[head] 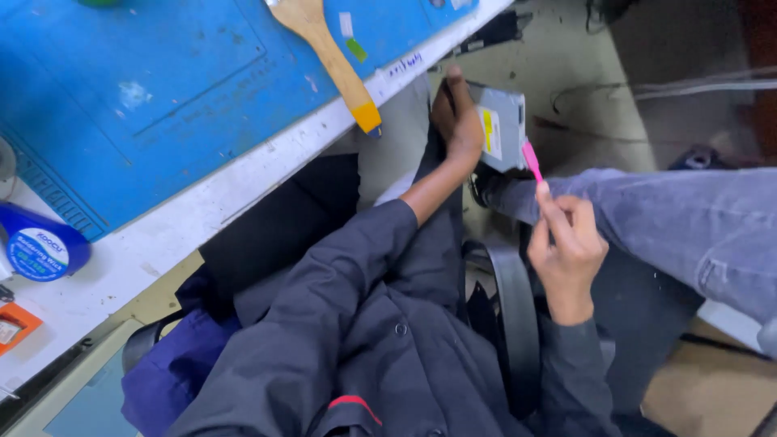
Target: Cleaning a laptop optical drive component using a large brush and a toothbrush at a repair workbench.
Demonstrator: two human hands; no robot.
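My left hand (456, 120) grips a flat grey metal drive unit (503, 128) with a yellow sticker, holding it below the table edge over my lap. My right hand (566, 247) pinches a thin pink tool (532, 161) whose tip touches the lower right corner of the drive. Both sleeves are dark grey. The far side of the drive is hidden behind my left hand.
A white table with a blue work mat (154, 97) lies to the left. A wooden brush handle with a yellow tip (340, 69) overhangs its edge. A blue round spool (40, 247) and an orange item (16, 324) sit near the corner. Another person's grey-trousered leg (688, 218) is at right.
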